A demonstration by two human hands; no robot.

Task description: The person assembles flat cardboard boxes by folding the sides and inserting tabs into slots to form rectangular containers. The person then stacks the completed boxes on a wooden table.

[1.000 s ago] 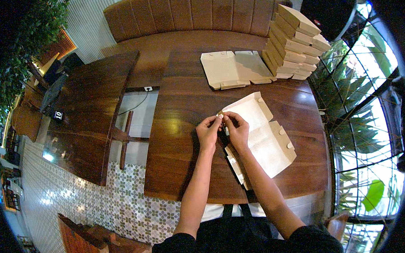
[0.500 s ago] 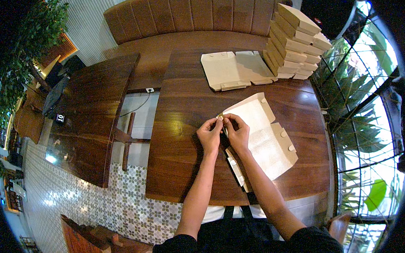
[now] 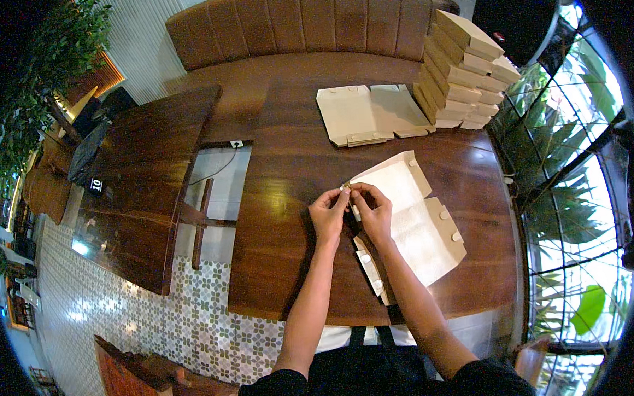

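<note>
An unfolded cardboard box (image 3: 421, 225) lies at a slant on the brown wooden table, its pale inner side up and its tabbed flaps raised along the edges. At its far left corner my left hand (image 3: 329, 213) and my right hand (image 3: 373, 208) meet, fingertips pinched together on the box's side flap. Thumbs and fingers of both hands are closed on that edge; the fold between them is mostly hidden. Below my right wrist, the near part of the same left edge shows a folded flap (image 3: 369, 268) with light tabs.
More flat cardboard blanks (image 3: 370, 112) lie at the table's far side. Beside them, at the far right, rises a tall stack of folded boxes (image 3: 463, 71). A brown padded bench (image 3: 288, 29) stands behind, a second wooden table (image 3: 150, 177) to the left, and a window grille (image 3: 571, 187) to the right.
Both hands stay pinched at the box's far left corner, with only a slight shift of the fingers. The whole view has moved a little, and the box lies as before.
</note>
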